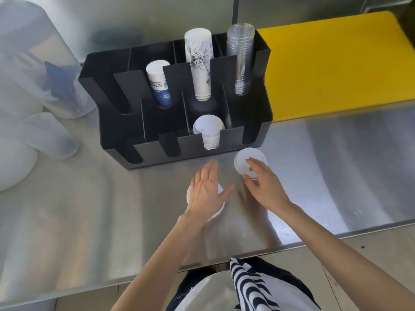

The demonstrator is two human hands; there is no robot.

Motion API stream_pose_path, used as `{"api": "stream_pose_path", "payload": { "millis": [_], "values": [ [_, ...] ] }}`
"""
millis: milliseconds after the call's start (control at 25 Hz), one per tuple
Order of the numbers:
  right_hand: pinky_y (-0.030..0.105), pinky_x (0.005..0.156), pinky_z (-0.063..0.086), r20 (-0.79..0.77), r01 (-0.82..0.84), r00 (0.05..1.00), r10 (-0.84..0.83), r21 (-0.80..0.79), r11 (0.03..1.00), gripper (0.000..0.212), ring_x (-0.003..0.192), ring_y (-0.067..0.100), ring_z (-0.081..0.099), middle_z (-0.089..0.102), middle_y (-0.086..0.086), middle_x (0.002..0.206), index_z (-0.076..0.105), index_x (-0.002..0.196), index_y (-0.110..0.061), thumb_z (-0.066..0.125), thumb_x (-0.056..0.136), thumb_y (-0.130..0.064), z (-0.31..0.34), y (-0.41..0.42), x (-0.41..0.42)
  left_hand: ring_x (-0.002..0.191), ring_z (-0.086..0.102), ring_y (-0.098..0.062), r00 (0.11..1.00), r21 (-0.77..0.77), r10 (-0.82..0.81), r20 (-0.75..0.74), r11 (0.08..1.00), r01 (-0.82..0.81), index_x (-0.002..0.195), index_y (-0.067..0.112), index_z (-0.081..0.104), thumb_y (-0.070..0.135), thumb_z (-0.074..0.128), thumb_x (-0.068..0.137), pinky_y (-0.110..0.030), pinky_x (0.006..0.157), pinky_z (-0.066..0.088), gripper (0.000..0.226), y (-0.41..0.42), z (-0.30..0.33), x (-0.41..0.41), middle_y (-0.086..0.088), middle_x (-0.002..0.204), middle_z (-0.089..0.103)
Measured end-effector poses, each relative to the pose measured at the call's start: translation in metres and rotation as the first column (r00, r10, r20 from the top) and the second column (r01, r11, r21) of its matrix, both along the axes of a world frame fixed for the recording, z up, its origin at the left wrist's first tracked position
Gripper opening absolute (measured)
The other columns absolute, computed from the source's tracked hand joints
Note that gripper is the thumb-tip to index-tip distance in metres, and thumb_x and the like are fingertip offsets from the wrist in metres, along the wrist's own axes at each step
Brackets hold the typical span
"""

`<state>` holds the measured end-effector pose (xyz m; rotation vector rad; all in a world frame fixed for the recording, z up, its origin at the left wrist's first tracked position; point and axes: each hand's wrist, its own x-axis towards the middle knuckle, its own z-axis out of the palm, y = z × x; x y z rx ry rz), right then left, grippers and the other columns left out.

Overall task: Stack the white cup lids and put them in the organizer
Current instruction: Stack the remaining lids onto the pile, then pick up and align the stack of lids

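Observation:
A black organizer (116,86) stands on the steel counter, and a stack of white lids (207,127) sits in its front right-middle slot. My left hand (207,194) lies flat, fingers spread, over a small pile of white lids (219,211) on the counter, mostly hiding it. My right hand (262,185) rests its fingers and thumb on another white lid (243,159) just in front of the organizer's right side. Whether either hand grips its lid is unclear.
The organizer's back slots hold a blue-printed paper cup stack (158,83), a tall white printed cup stack (199,63) and clear plastic cups (241,57). A yellow board (336,68) lies to the right. Translucent plastic containers (40,90) stand at left. The counter edge (202,264) is near my body.

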<state>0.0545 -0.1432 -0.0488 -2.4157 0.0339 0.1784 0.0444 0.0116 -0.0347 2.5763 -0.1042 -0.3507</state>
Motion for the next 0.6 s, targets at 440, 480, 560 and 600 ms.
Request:
{"api": "stream_pose_path", "payload": {
  "millis": [440,480,560,600],
  "values": [
    [0.038,0.114,0.027,-0.189,0.124,0.974,-0.125,-0.015,0.992,0.052,0.139,0.029,0.030,0.028,0.012,0.153,0.028,0.140,-0.006,0.043,0.093,-0.024,-0.017,-0.041,0.034,0.134,0.027,-0.033,0.966,0.058,0.062,-0.250,0.997,-0.050,0.135,0.007,0.034,0.039,0.043,0.092,-0.045,0.109,0.027,0.055,-0.057,-0.009,0.058,-0.013,0.146,0.032],
    [0.038,0.114,0.027,-0.198,0.117,0.973,-0.118,-0.014,0.993,0.051,0.139,0.029,0.030,0.028,0.012,0.153,0.030,0.139,-0.006,0.043,0.093,-0.025,-0.018,-0.042,0.036,0.134,0.027,-0.033,0.964,0.048,0.080,-0.253,0.996,-0.070,0.135,0.008,0.035,0.038,0.043,0.092,-0.045,0.109,0.027,0.053,-0.058,-0.010,0.059,-0.013,0.145,0.033],
    [0.038,0.114,0.027,-0.204,0.100,0.974,-0.100,-0.013,0.995,0.049,0.138,0.029,0.030,0.029,0.011,0.152,0.033,0.138,-0.007,0.042,0.094,-0.025,-0.019,-0.042,0.036,0.132,0.028,-0.034,0.959,0.007,0.108,-0.261,0.994,-0.110,0.134,0.012,0.039,0.036,0.043,0.092,-0.044,0.109,0.028,0.049,-0.060,-0.012,0.060,-0.011,0.144,0.035],
    [0.038,0.114,0.028,-0.205,0.097,0.974,-0.096,-0.007,0.995,0.048,0.138,0.029,0.031,0.030,0.011,0.152,0.034,0.137,-0.007,0.041,0.094,-0.024,-0.019,-0.041,0.035,0.131,0.029,-0.034,0.957,-0.010,0.111,-0.266,0.993,-0.118,0.134,0.013,0.040,0.035,0.043,0.092,-0.044,0.109,0.028,0.047,-0.060,-0.014,0.061,-0.011,0.143,0.036]
  ]
}}
